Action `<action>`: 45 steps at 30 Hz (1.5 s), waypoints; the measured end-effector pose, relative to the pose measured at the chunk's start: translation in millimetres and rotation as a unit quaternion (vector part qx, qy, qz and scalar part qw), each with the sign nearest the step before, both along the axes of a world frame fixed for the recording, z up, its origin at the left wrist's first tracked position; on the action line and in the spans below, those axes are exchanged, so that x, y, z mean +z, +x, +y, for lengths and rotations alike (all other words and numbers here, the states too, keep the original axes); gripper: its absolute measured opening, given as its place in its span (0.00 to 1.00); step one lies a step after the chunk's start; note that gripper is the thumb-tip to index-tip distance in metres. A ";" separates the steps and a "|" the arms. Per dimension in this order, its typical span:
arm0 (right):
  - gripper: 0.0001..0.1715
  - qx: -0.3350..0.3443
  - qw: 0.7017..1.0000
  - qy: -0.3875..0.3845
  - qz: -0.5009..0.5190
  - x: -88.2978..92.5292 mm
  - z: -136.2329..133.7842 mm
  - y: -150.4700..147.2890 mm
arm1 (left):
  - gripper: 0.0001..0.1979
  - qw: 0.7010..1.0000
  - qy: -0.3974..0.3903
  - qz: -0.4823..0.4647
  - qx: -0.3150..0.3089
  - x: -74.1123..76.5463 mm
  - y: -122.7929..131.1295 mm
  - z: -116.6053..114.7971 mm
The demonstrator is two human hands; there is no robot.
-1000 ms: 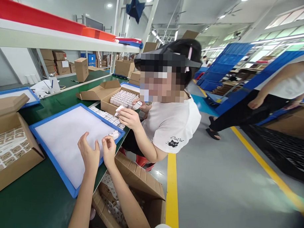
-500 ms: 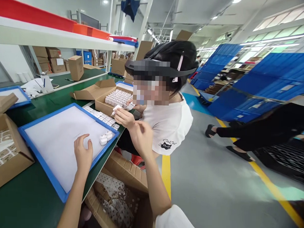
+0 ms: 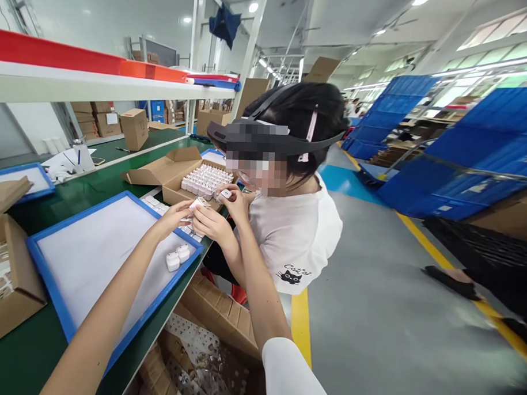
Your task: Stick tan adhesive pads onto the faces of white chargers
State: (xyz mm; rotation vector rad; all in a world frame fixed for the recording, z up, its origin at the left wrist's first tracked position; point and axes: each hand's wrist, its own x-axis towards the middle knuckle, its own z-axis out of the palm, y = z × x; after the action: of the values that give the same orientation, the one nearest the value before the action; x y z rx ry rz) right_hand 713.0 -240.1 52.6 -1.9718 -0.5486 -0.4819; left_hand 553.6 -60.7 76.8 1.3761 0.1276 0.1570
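My left hand (image 3: pixel 173 218) reaches over the blue-rimmed tray (image 3: pixel 129 201), its fingers closed on one side of a white plug charger (image 3: pixel 198 205). A co-worker's hand (image 3: pixel 211 223) holds that same charger from the other side. Further right, my right hand (image 3: pixel 235 201) pinches a second white charger (image 3: pixel 224 194), its flat end with a small port facing me. On the tray's right corner stand a few white chargers (image 3: pixel 173 261) with their pins up. Several more lie in rows on the table beyond, partly hidden by the hands.
An open carton (image 3: pixel 172 193) full of upright chargers sits beyond the tray. Another carton (image 3: pixel 27 290) with packed pieces stands at left. Below the table edge is a box (image 3: pixel 225 308) with plastic wrapping. The co-worker (image 3: pixel 295 221) sits close on the right.
My left hand has moved from above the tray to the co-worker's charger and closed on it. My right hand has moved up and forward and now grips another charger.
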 end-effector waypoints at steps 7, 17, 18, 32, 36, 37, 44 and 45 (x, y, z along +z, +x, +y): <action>0.18 0.043 0.996 0.072 0.039 -18.6 11.6 -18.1 | 0.21 0.996 -0.057 -0.020 -0.062 0.5 0.7 -0.8; 0.15 0.210 0.963 0.148 0.077 -12.3 14.9 -60.6 | 0.21 0.995 -0.081 -0.049 -0.015 -4.0 -17.9 -12.3; 0.14 0.225 0.960 0.149 0.080 -11.5 14.6 -64.0 | 0.20 0.996 -0.079 -0.051 -0.007 -4.5 -19.6 -11.9; 0.18 0.297 0.950 -0.011 0.100 -52.1 42.8 -78.1 | 0.16 0.985 -0.111 -0.073 0.114 0.8 -66.5 21.6; 0.17 0.239 0.965 -0.079 0.080 -50.9 68.5 -35.2 | 0.16 0.987 -0.100 -0.081 0.100 5.6 -70.9 17.0; 0.16 0.224 0.967 -0.093 0.077 -54.8 73.3 -29.0 | 0.16 0.987 -0.098 -0.084 0.097 7.1 -71.1 15.8; 0.17 0.166 0.976 -0.139 0.034 -93.6 75.1 -34.8 | 0.17 0.987 -0.086 -0.098 0.095 14.8 -77.5 12.4; 0.17 0.167 0.975 -0.142 0.023 -95.8 74.1 -36.4 | 0.17 0.987 -0.085 -0.099 0.098 15.3 -78.7 12.6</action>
State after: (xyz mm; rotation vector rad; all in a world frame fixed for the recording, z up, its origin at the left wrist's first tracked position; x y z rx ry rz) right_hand 676.6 -166.0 -43.1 -2.0969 -0.9418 -0.1515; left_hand 474.8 -48.1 92.1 1.1704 0.1071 0.4369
